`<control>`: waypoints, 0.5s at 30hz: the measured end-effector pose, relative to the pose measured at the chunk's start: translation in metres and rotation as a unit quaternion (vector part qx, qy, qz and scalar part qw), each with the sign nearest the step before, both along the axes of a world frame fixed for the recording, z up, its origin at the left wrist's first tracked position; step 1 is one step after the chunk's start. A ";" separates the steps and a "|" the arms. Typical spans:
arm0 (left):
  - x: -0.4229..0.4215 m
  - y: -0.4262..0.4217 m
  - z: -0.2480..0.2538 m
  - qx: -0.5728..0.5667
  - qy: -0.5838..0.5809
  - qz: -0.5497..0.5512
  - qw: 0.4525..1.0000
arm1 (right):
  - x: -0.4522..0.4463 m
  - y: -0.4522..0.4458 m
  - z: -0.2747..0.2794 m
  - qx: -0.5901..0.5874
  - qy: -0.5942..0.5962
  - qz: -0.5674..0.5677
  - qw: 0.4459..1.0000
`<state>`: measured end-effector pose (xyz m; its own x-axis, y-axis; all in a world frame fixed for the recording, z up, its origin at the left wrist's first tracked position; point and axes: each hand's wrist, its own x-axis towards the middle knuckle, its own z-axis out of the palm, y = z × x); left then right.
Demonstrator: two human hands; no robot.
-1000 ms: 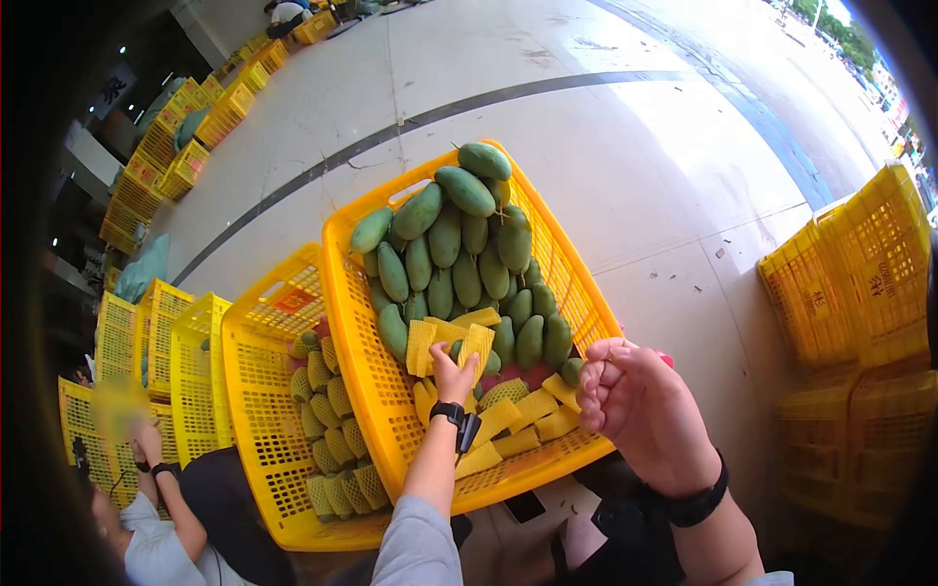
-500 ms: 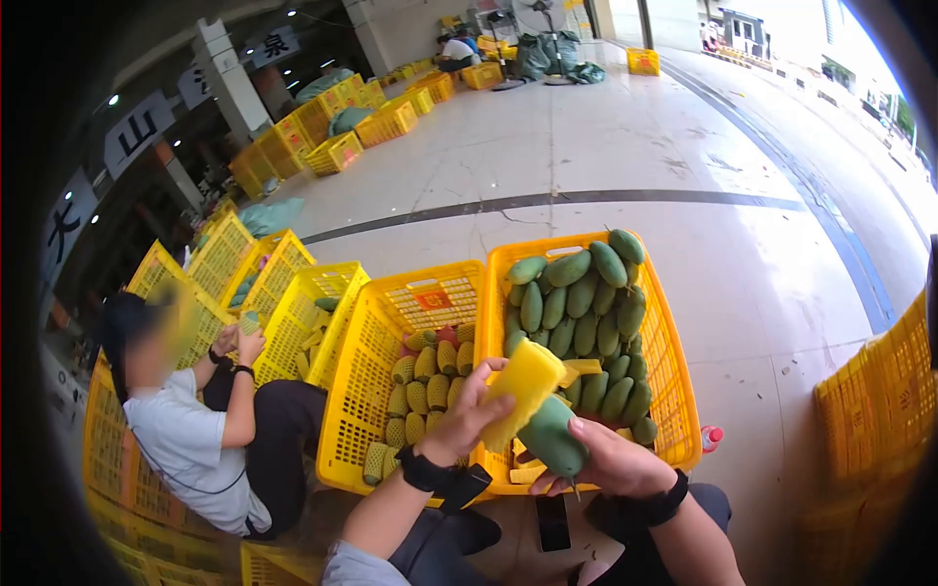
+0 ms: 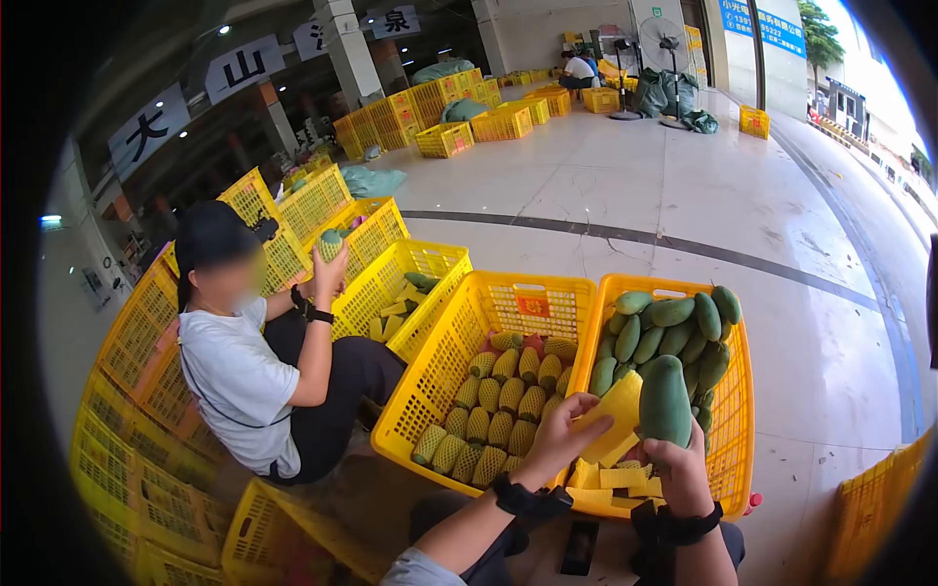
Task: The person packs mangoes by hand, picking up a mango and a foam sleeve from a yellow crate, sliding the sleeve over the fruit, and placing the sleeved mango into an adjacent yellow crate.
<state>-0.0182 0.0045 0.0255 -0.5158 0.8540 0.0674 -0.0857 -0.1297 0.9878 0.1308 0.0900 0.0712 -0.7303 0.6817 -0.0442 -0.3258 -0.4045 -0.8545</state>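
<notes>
My left hand [image 3: 562,435] is closed on a yellow foam sleeve [image 3: 618,418], which is off the fruit and just left of it. In my right hand [image 3: 682,469] a bare green mango [image 3: 665,400] stands upright, gripped at its lower end. Both hands are above the front of a yellow crate [image 3: 745,430] that holds loose green mangoes [image 3: 674,312] at the back and flat yellow sleeves [image 3: 622,478] at the front. Left of it, another crate [image 3: 393,422] contains rows of mangoes in foam sleeves [image 3: 510,395].
A co-worker [image 3: 239,381] sits at the left, holding a sleeved mango [image 3: 330,244]. Near that person is a crate [image 3: 452,256] with sleeves and mangoes. A phone [image 3: 579,547] lies on the floor by my legs. More crates [image 3: 884,508] stand at the right edge.
The view has swung left. The mango, lower and tilted beside the sleeve half a second ago, is now upright in my right hand. The co-worker's hands have risen with the sleeved mango.
</notes>
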 end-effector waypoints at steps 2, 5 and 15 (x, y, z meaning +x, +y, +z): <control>0.004 -0.012 0.012 0.038 -0.007 -0.062 0.997 | -0.002 0.003 -0.008 -0.033 0.011 0.006 0.999; -0.001 -0.024 0.023 0.069 -0.059 -0.213 0.973 | 0.001 0.008 -0.017 -0.050 0.013 0.032 0.998; 0.001 -0.031 0.032 0.046 0.302 -0.118 0.945 | -0.014 -0.011 -0.005 -0.036 -0.017 -0.017 0.999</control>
<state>-0.0174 -0.0268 0.0580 -0.1548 0.9164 0.3690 0.4536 -0.2659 0.8506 0.1169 0.0791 0.0657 -0.7047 0.6997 -0.1177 -0.3120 -0.4546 -0.8342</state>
